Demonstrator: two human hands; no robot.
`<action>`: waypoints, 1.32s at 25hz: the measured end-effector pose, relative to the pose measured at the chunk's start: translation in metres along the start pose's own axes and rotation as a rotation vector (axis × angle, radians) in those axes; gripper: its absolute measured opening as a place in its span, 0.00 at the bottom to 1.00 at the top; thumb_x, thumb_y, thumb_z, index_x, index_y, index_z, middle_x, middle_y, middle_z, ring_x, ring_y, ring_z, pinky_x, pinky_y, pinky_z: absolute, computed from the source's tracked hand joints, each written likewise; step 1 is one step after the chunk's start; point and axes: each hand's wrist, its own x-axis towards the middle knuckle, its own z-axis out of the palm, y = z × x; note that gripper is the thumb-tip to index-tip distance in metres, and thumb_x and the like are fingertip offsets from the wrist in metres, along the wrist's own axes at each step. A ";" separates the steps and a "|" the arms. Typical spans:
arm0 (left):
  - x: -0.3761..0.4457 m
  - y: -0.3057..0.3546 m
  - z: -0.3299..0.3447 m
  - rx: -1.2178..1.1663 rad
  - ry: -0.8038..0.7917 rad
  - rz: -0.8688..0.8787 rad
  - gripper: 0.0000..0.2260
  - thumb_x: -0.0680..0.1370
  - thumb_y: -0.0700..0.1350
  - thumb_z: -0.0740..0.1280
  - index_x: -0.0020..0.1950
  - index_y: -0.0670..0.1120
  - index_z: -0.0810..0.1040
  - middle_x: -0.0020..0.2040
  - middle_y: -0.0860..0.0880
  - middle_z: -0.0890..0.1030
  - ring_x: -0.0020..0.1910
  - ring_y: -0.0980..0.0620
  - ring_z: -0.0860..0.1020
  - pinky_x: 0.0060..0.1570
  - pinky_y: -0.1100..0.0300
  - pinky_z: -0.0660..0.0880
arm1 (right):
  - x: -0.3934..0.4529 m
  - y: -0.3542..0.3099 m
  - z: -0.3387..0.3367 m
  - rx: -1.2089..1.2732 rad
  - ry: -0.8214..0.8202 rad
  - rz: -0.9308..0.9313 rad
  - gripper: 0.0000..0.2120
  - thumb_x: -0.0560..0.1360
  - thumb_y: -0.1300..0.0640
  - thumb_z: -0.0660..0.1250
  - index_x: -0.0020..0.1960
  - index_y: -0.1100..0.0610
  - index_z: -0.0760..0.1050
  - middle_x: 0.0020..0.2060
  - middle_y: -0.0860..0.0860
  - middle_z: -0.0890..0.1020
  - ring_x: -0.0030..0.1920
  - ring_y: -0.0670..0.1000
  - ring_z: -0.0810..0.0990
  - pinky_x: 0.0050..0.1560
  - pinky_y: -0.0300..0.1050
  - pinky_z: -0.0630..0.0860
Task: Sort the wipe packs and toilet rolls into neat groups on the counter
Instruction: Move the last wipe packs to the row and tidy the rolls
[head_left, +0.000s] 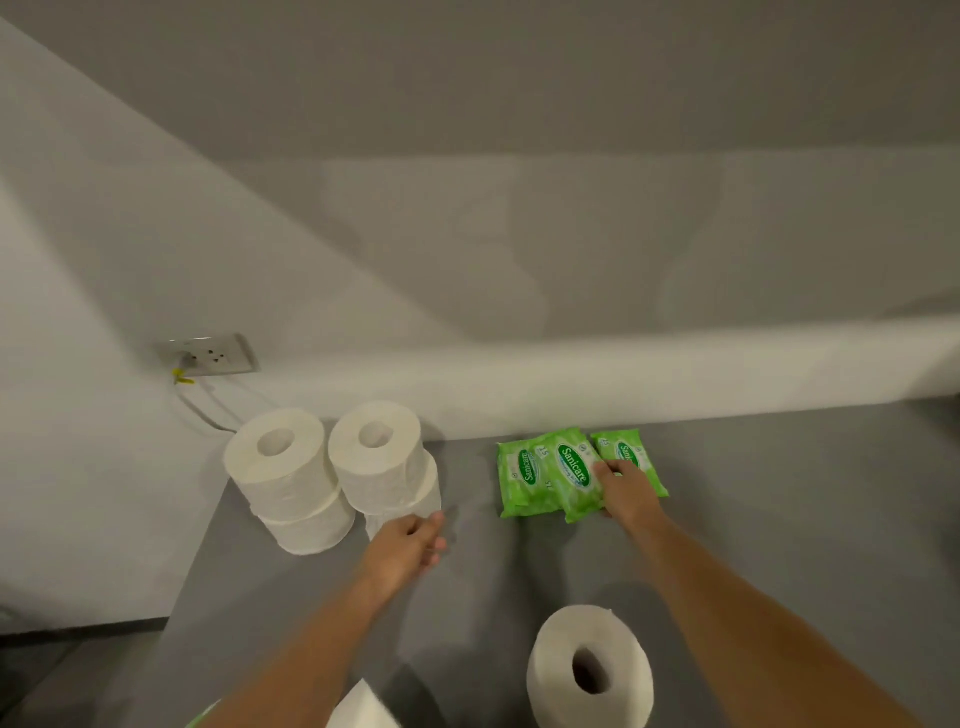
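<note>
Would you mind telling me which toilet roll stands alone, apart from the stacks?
The near toilet roll, upright at the counter's front edge between the forearms; the others are stacked in twos at the back left.

Rt hand (626, 493) on wipe packs (561, 473)

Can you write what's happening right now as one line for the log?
left hand: open by stacked rolls | right hand: on green wipe packs | loose roll: near edge, unsorted
</note>
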 end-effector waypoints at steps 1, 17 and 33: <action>0.003 -0.002 -0.001 -0.001 0.010 -0.007 0.17 0.83 0.52 0.65 0.55 0.38 0.81 0.43 0.48 0.84 0.40 0.50 0.80 0.51 0.54 0.79 | 0.011 0.003 0.001 -0.009 0.055 0.016 0.14 0.80 0.55 0.63 0.58 0.64 0.79 0.53 0.61 0.83 0.55 0.63 0.81 0.58 0.58 0.78; 0.017 -0.019 -0.014 0.066 0.071 -0.014 0.14 0.83 0.51 0.65 0.46 0.42 0.81 0.42 0.47 0.84 0.39 0.52 0.80 0.49 0.56 0.78 | 0.032 0.007 0.000 -0.457 0.058 0.087 0.17 0.81 0.64 0.55 0.63 0.67 0.78 0.62 0.64 0.79 0.64 0.64 0.78 0.63 0.53 0.74; -0.074 -0.059 -0.083 0.087 0.204 0.077 0.08 0.82 0.50 0.67 0.49 0.48 0.81 0.46 0.50 0.85 0.45 0.50 0.83 0.53 0.54 0.78 | -0.135 -0.063 0.081 -0.420 -0.316 -0.330 0.18 0.80 0.51 0.59 0.43 0.62 0.80 0.44 0.61 0.85 0.46 0.61 0.83 0.48 0.51 0.77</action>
